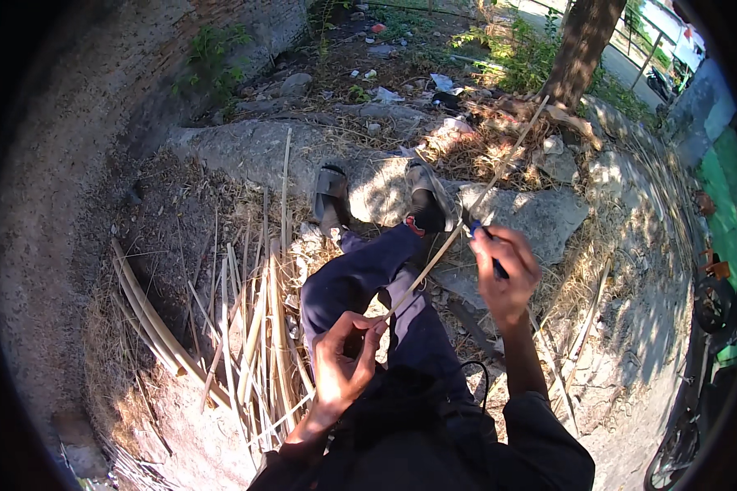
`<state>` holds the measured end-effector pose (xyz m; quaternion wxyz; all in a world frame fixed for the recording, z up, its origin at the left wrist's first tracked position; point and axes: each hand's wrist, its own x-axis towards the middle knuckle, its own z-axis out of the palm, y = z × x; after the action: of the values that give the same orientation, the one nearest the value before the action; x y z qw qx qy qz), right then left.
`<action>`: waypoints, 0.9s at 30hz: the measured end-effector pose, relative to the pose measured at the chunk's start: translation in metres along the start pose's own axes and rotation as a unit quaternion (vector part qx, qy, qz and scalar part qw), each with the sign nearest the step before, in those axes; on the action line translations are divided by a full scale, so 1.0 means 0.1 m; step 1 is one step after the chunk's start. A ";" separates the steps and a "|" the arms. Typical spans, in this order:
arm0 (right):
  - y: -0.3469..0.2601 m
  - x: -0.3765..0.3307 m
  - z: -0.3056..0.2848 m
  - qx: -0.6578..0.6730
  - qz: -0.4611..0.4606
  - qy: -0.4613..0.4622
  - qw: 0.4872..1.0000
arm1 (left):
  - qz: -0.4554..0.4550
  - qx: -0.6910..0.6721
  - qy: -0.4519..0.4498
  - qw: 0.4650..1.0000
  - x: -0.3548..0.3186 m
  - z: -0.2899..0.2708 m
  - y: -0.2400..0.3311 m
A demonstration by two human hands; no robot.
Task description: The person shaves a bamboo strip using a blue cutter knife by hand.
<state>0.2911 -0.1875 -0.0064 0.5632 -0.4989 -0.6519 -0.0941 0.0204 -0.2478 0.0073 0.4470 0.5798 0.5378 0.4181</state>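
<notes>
A long, thin bamboo strip (436, 259) slants from my lap up and away to the right. My left hand (345, 360) pinches its near end between thumb and fingers, above my thighs. In my right hand (508, 274) is a small knife (474, 230) with a dark blue handle, the fingers wrapped around it. Its short blade lies close to the strip, about midway along; whether it touches cannot be made out. The strip's far end points toward a tree trunk.
Cut bamboo strips (274, 352) lie heaped left of my legs, beside thicker curved pieces (160, 327). My sandalled feet rest by stone slabs (532, 225). A rough wall (82, 147) rises at the left, a tree (583, 49) at the far right. More strips (585, 327) lie right.
</notes>
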 end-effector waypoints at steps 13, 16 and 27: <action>0.05 -0.11 -0.08 0.155 0.100 -0.009 0.983 | -0.021 0.022 -0.004 1.000 -0.06 -0.07 -0.16; -0.28 -0.16 0.06 0.172 0.024 -0.059 0.983 | -0.003 -0.014 0.000 1.000 -0.05 -0.03 -0.12; -0.45 -0.40 0.09 0.204 -0.006 -0.139 0.969 | 0.058 0.015 -0.012 0.998 0.05 -0.01 0.13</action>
<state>0.2456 -0.2249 -0.0232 0.5566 -0.3775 -0.7322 0.1077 0.0233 -0.2426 0.0203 0.4196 0.6219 0.5038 0.4283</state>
